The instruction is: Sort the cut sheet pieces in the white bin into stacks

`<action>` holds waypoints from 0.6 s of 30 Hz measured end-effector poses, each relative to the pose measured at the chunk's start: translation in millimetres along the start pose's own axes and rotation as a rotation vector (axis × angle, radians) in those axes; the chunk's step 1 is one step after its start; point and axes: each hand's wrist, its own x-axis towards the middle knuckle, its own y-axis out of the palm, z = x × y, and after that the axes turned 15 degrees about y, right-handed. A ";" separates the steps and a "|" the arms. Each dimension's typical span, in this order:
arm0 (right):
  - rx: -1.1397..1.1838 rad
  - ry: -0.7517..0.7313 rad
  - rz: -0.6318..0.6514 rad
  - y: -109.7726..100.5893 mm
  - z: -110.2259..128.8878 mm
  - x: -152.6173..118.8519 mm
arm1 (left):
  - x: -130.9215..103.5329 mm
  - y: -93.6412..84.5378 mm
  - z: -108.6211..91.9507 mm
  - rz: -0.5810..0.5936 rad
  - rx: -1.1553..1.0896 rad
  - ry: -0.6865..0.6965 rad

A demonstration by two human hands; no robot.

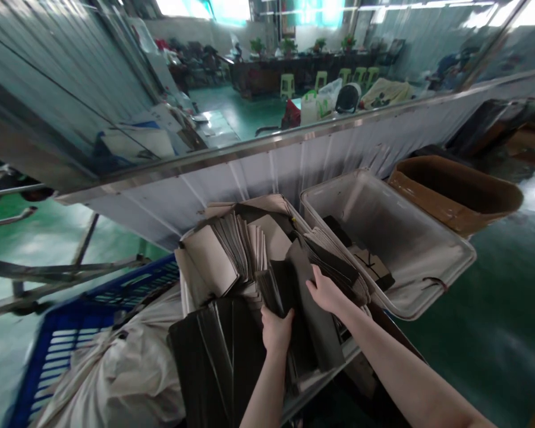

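Two bare hands are working over one crammed bin (185,297). The left hand (276,330) is clasping one thin dark stack (270,291), thumb on one side and fingers on the other. The right hand (325,291) is touching the right edge of one grey sheet (310,309), thumb and forefinger parted; whether they are pinching it, one cannot tell. Both pieces are lying within the bin's load, between pale sheets (209,258) on the left and a dark bundle (334,264) on the right, each too many to count. Black folded pieces (218,356) are covering the near left corner.

One clear bin (410,238) is standing to the right, holding a few dark and tan pieces (372,264), and one cardboard box (455,190) is sitting beyond it. To the left, one blue crate (49,351) is standing beside a whitish cloth (138,374). The green floor (485,333) is showing around them, and a ribbed wall (249,175) is running behind, topped by a window. Through the glass, what seem to be five stools (288,86) and four potted plants (289,46) are showing.

The grey sheet's long axis is running away from the person, its far end pointing slightly left; the dark stack is pointing much the same way.
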 end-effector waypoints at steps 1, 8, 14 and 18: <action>0.017 -0.005 0.011 3.5 2.6 1.1 | -0.6 0.5 0.5 0.002 -0.020 0.004; -0.185 0.000 0.020 5.7 -6.1 13.7 | 0.4 0.5 16.0 -0.004 -0.132 0.030; -0.228 0.052 0.007 -10.6 -13.8 22.6 | -0.4 -0.7 14.7 0.004 -0.220 0.092; -0.164 0.073 0.057 -9.6 -23.0 28.2 | -1.7 2.2 5.0 0.039 -0.261 0.124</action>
